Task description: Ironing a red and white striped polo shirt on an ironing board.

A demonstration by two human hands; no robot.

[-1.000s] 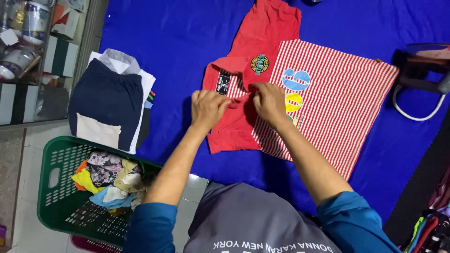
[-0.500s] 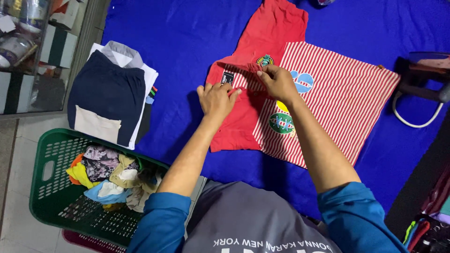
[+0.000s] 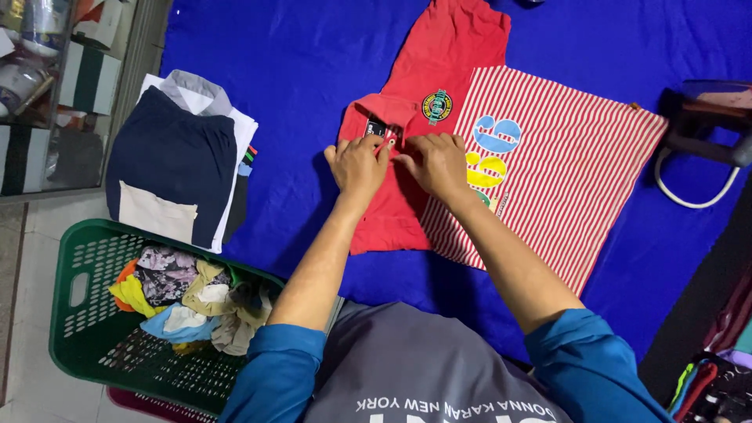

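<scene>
A red polo shirt (image 3: 450,47) with a red-and-white striped front and coloured patches lies flat on a blue cloth (image 3: 290,70). My left hand (image 3: 356,163) and my right hand (image 3: 435,163) rest side by side on it just below the red collar (image 3: 384,111), fingertips pinching the fabric at the placket. Both forearms reach up from blue sleeves at the bottom of the view.
A stack of folded clothes (image 3: 176,160), navy on top, sits left on the cloth. A green laundry basket (image 3: 74,290) with mixed garments stands at bottom left. A clothes iron with a white cord (image 3: 709,117) is at the right edge. Shelves with jars are at top left.
My hands have come together near the collar. The right hand, earlier up at the collar badge, is now lower at the placket beside the left hand.
</scene>
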